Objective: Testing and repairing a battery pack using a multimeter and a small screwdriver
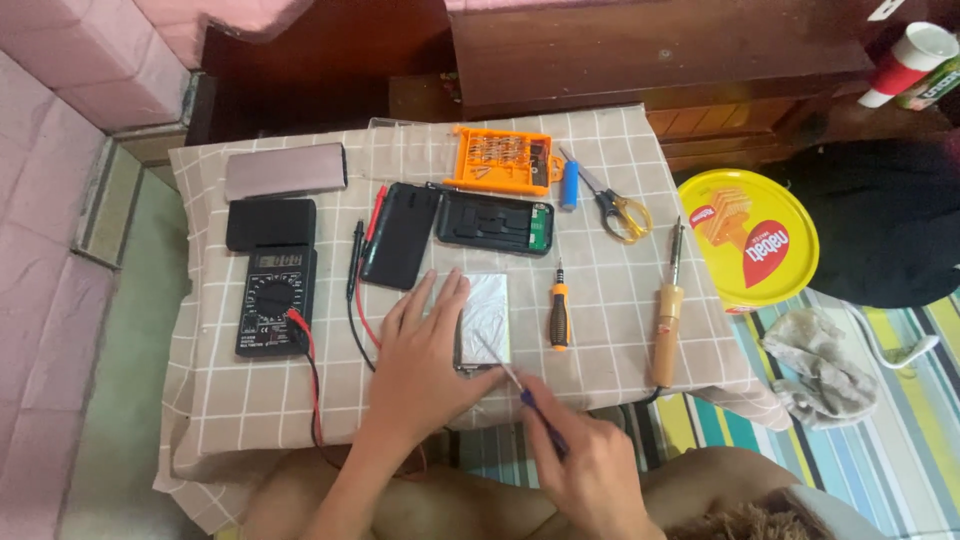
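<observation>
Here, left hand (425, 350) flat, fingers spread, pressing silver battery pack (487, 318) onto counter (250, 400) to steady it. Right hand (585, 465) clamped on blue screwdriver (515, 385), tip at pack's lower edge. Multimeter (272, 300) sits left, soldering iron (668, 310) right.

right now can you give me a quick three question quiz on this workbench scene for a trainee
1. True or false: the left hand lies flat on the silver cell.
2. What does the right hand hold? A) scissors B) blue screwdriver C) soldering iron
3. Which tool lies between the silver cell and the soldering iron?

Key
1. True; its fingers rest on the cell's left edge.
2. B; the blue screwdriver points its tip at the cell, while the scissors and soldering iron lie untouched on the cloth.
3. The orange-and-black screwdriver.
</observation>
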